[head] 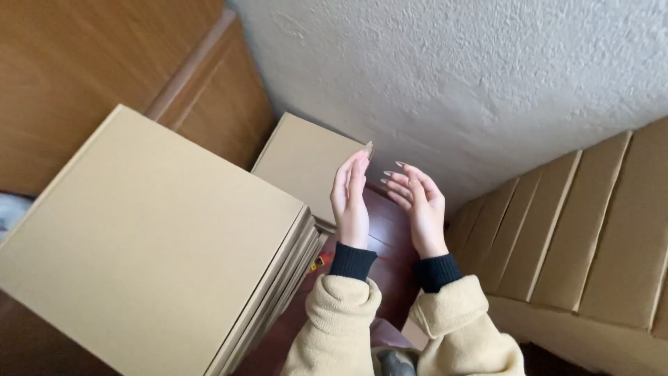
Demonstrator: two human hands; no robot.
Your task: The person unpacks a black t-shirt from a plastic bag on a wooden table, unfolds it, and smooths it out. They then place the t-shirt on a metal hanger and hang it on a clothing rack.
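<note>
Left hand (350,202): hanging in the air, fingers straight, gripping nothing
Right hand (419,205): hanging just beside it, fingers loosely spread
Nearest: small cardboard box (306,161) behind them

A rough white plaster wall (473,76) fills the upper right, lit softly and evenly. Left of the wall stands brown wooden panelling (90,56) with a raised moulding. Below the wall, a strip of dark reddish wooden floor (390,257) shows, glossy in the light.
</note>
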